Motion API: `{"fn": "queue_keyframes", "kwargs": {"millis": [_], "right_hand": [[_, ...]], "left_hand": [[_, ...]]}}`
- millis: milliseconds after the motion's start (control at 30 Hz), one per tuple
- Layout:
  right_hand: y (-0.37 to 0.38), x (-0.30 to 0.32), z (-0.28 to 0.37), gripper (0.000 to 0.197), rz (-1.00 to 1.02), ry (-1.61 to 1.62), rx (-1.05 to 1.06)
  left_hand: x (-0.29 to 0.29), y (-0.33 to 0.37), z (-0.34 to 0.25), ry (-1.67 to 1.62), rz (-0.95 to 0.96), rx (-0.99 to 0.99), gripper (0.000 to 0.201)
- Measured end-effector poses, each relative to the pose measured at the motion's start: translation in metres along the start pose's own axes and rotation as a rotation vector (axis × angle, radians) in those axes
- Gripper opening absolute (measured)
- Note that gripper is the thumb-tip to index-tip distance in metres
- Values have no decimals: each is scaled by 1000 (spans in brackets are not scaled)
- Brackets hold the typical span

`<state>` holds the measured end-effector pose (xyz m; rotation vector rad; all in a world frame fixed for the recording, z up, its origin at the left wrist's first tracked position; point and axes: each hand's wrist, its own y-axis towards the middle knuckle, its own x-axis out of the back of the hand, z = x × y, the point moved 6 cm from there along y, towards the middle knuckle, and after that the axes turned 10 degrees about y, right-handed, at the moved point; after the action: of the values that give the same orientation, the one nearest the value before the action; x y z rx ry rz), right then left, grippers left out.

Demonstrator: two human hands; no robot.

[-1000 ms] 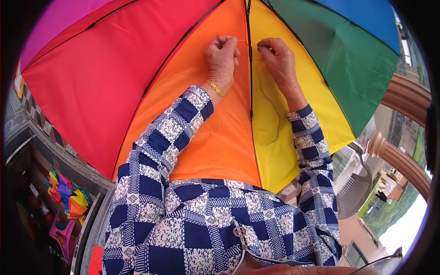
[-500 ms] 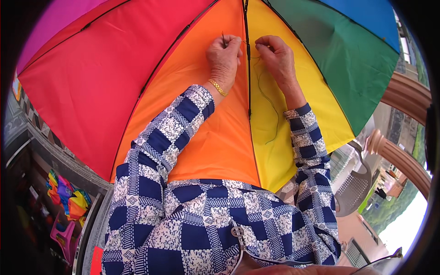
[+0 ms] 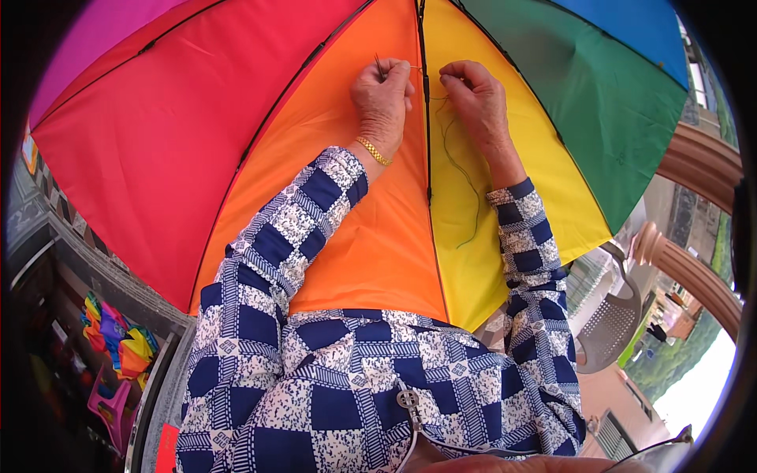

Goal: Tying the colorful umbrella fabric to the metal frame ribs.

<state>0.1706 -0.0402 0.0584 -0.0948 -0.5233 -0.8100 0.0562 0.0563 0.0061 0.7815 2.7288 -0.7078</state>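
- Head: left hand [image 3: 382, 94] raised, pinching pale strand [image 3: 415, 67], dark tool [image 3: 379, 66] in fist
- right hand [image 3: 479, 96] opposite, fingertips together, can't tell on what
- umbrella [image 3: 355, 244] beneath both, rainbow panels spread

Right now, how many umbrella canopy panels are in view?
6, left to right: magenta panel, red panel, orange panel behind the left hand, yellow panel behind the right hand, green panel, blue panel. More may lie off-frame.

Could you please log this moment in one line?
Left hand: holding dark pointed tool | Right hand: pinched, contents unclear | Thread: over yellow panel | Umbrella: open
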Motion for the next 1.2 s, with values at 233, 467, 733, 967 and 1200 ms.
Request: {"fn": "queue_keyframes", "kwargs": {"millis": [233, 467, 733, 967, 1200], "right_hand": [[7, -15, 14, 12, 14, -26, 151], [9, -18, 12, 9, 36, -60, 138], [8, -24, 23, 10, 12, -282, 280], [2, -17, 18, 9, 27, -141, 207], [-1, -15, 15, 12, 24, -123, 198]], "left_hand": [[-3, 1, -2, 36, -16, -2, 10], [-9, -3, 3, -35, -53, 99, 11], [-13, 2, 5, -44, -32, 89, 11], [-11, 0, 4, -8, -9, 60, 9], [-11, 3, 3, 35, 4, 64, 8]]}}
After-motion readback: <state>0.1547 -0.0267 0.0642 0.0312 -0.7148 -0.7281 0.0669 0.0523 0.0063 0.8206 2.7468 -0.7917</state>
